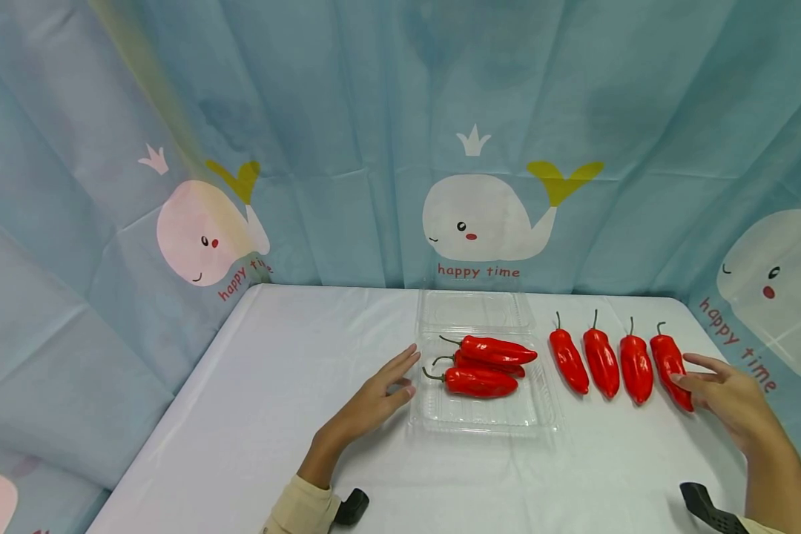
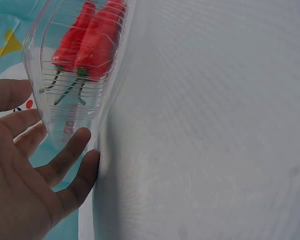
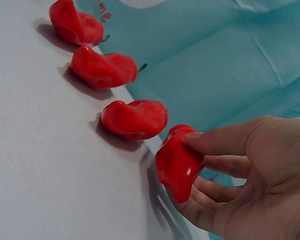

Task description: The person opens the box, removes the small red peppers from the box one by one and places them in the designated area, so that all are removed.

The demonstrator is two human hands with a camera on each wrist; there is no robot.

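**Right hand [image 1: 730, 393] pinches the rightmost red pepper [image 1: 667, 357] while the left hand [image 1: 374, 400] lies loose beside a clear container [image 1: 480, 417]**

At the right of the head view, the right hand grasps the rightmost red pepper, thumb on one side and fingers on the other. The right wrist view shows the same grasp at lower right; whether the pepper has left the table [image 1: 240, 437] cannot be told.

Three more peppers in a row, the first [image 1: 569, 360], the second [image 1: 601, 362] and the third [image 1: 636, 369], lie to its left, right of centre in the head view, their stems toward the top of the frame.

The left hand, left of the container in the head view, is relaxed and grips nothing, its fingers extended. Its fingertips are at the container's left edge; firm contact is hard to judge.

The container sits right of centre, its lid [image 1: 474, 310] laid back toward the top of the frame. Inside, an upper pepper [image 1: 500, 349], a middle pepper [image 1: 487, 363] and a lower pepper [image 1: 480, 383] lie close together, stems pointing left.

A white cover spreads over the table. Behind hangs a blue cloth [image 1: 347, 89] with a whale print [image 1: 487, 219] at upper centre and others at left and right. A beige sleeve [image 1: 300, 506] shows at the bottom edge.
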